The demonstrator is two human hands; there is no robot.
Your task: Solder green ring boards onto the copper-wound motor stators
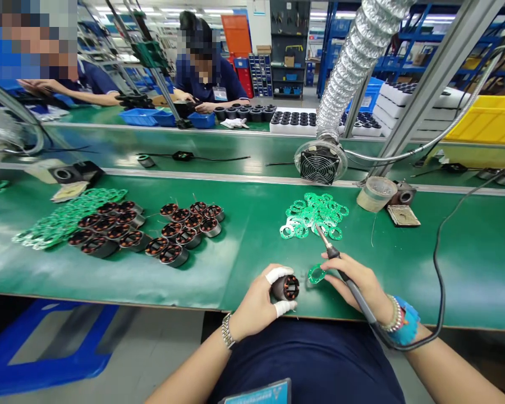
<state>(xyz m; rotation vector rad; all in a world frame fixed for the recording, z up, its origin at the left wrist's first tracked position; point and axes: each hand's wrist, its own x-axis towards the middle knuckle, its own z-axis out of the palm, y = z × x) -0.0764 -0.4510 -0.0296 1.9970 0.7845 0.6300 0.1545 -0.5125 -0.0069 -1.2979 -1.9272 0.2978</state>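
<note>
My left hand (pixel 256 300), with white finger cots on thumb and forefinger, grips a motor stator (pixel 285 288) with copper windings, tilted on its side near the table's front edge. To its right, my right hand (pixel 356 278) pinches a green ring-shaped circuit board (pixel 317 274) by its edge. That same hand also carries a soldering iron (pixel 331 251), its tip pointing up and left towards a pile of green ring boards (pixel 313 213). A small gap separates the held board from the stator.
Several stators (pixel 185 230) stand at centre left, beside rows of green boards (pixel 71 219). A fume fan (pixel 320 165) hangs beyond the board pile. Near a clear tub (pixel 376 193) lies a sponge (pixel 404 215). The iron's cable (pixel 437 269) loops at right. Two people work across the bench.
</note>
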